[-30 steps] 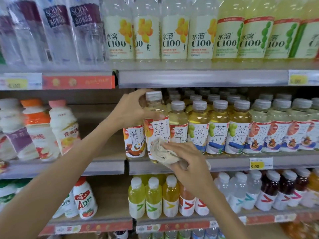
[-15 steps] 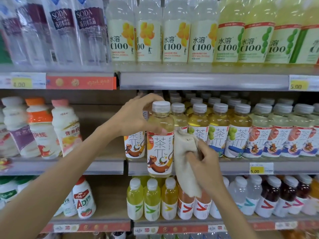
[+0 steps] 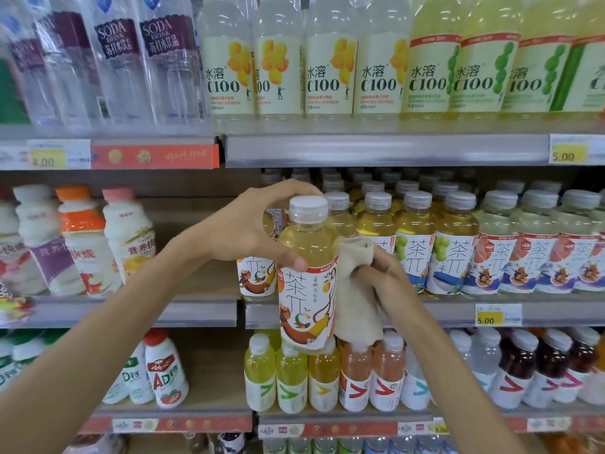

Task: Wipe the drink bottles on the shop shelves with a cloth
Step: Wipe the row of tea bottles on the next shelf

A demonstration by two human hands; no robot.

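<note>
My left hand (image 3: pixel 252 224) grips the shoulder of a yellow tea bottle (image 3: pixel 307 280) with a white cap and an orange-and-white label, held upright in front of the middle shelf. My right hand (image 3: pixel 383 280) holds a beige cloth (image 3: pixel 357 290) pressed against the bottle's right side. The cloth hangs down past the bottle's lower half. Part of my right hand's fingers is hidden behind the cloth.
More tea bottles (image 3: pixel 415 240) stand in rows on the middle shelf (image 3: pixel 425 309). Milk drink bottles (image 3: pixel 82 240) fill the left. C100 bottles (image 3: pixel 327 77) and soda water bottles line the top shelf. Small juice bottles (image 3: pixel 291 378) stand below.
The tea bottle has come out off the shelf toward me. My right hand with the cloth has risen from the bottle's base to its right side.
</note>
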